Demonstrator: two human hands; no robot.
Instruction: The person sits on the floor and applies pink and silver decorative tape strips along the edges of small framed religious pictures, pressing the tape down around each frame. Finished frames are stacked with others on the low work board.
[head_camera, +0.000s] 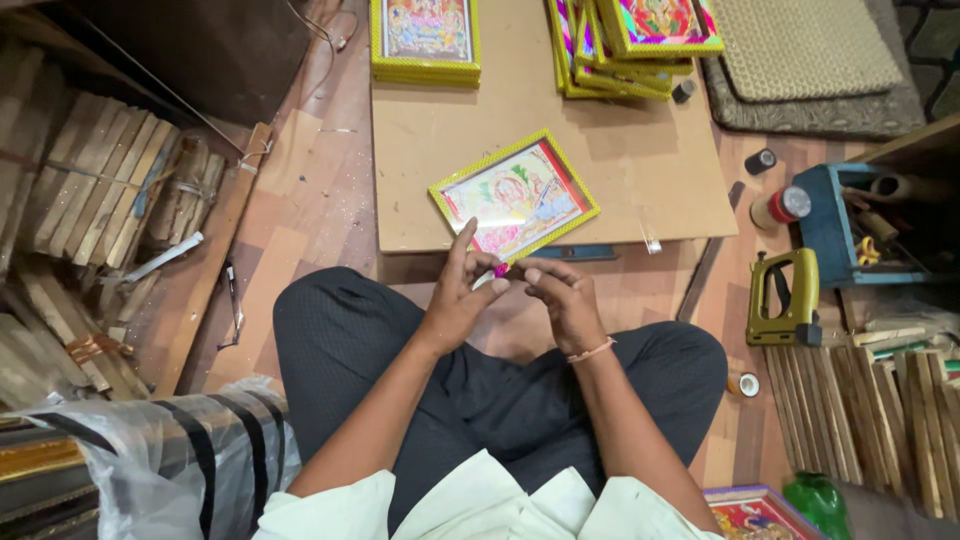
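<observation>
Over the lap, left hand (458, 300) and right hand (562, 300) meet fingertip to fingertip, pinching a tiny pink bit (500, 269) between them; left forefinger sticks up. Looks light, small, easy to drop, so pinch only. Just beyond: yellow-framed picture (515, 196) flat on brown board (640, 170); probably light, stiff, take by frame edges. Staple gun (783, 298) lies to the right.

A framed picture (515, 196) lies on the board (640, 170) near its front edge, with two stacks of frames (425, 40) (630, 45) at the board's far end. Right of the board sit a staple gun (785, 298) and an open box (835, 225); left of it, bundled wooden strips (95, 185).
</observation>
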